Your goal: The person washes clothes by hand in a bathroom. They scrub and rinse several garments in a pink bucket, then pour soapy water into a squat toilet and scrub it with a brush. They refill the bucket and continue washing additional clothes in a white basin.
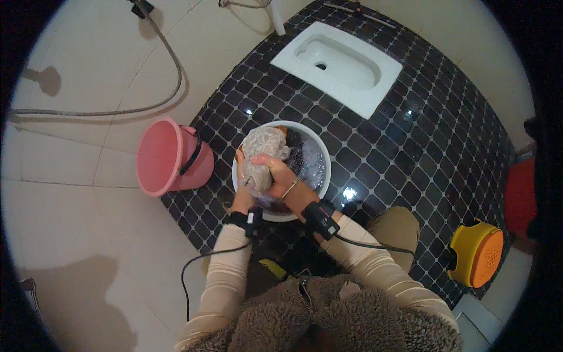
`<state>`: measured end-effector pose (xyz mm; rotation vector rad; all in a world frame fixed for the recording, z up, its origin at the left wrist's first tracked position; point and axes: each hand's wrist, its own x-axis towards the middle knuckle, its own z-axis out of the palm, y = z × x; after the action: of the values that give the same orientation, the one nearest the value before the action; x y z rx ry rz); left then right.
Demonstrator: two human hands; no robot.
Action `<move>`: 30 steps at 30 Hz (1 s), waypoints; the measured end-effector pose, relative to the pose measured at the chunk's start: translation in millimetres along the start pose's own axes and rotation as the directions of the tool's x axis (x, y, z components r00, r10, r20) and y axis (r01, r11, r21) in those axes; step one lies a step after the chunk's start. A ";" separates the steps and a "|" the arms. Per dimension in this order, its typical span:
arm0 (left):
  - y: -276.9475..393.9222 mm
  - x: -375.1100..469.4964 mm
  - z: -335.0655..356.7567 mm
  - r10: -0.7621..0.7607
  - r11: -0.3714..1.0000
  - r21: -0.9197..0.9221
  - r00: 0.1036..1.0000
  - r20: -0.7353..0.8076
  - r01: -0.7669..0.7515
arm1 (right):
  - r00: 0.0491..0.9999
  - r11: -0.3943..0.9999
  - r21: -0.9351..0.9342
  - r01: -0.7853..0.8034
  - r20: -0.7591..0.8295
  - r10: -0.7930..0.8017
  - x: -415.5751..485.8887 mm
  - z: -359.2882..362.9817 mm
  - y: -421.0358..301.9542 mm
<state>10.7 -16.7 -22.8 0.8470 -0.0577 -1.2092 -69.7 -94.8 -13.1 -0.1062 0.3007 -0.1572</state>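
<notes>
Both of my hands grip a wet, bunched-up pale grey-beige cloth [264, 143] over a round white basin [326, 174]. My left hand [241, 169] holds the bundle from its left side, and most of its fingers are hidden behind the cloth. My right hand [279, 174] closes around the lower right of it, with the thumb lying across the front. Inside the basin, soapy water [313, 163] with foam shows on the right. Dark cloth [294, 143] sits in the water, and a bit of orange-brown material [281, 129] peeks out behind the bundle.
Left of the basin, a pink bucket [198, 169] with a black handle leans against the wall. A white squat toilet [303, 68] is set in the dark tiled floor [352, 145]. At right stand a yellow-and-orange stool [466, 255] and a red object [520, 198]. A hose [173, 57] hangs along the wall.
</notes>
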 end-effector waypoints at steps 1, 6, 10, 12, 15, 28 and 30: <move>-10.4 -6.5 9.8 0.017 1.000 0.007 0.997 -0.079 -0.016 | 0.999 1.000 0.027 -0.006 -0.039 0.007 -2.6 9.7 1.0; -58.8 -4.6 64.6 0.158 0.961 -0.205 0.976 -0.150 -0.187 | 0.993 0.972 0.213 0.102 -0.076 -0.088 -22.3 24.4 10.8; -52.9 4.9 57.4 0.275 0.910 -0.302 0.959 -0.075 -0.285 | 0.992 0.931 0.352 0.099 -0.105 -0.066 -14.7 12.3 14.1; -30.9 5.2 38.7 0.327 0.876 -0.400 0.942 0.080 -0.270 | 0.992 0.903 0.418 0.094 -0.114 -0.050 -8.4 4.4 12.6; 4.0 10.9 22.1 0.323 0.811 0.430 0.916 0.236 -0.397 | 0.970 0.979 0.167 -0.114 -0.194 0.146 -3.6 -6.0 6.6; 43.4 37.5 1.9 0.156 0.532 0.808 0.967 0.200 -0.253 | 0.988 0.963 -0.266 -0.033 0.138 0.072 -5.7 -28.7 5.7; 42.6 33.8 2.7 0.255 0.350 0.880 0.937 0.240 -0.321 | 0.988 0.971 -0.224 -0.085 0.106 0.111 -7.5 -29.2 5.6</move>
<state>56.5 -42.4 -8.4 1.6893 -0.9958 -0.7767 -84.9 -90.4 -39.4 -0.3176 0.2039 -0.0184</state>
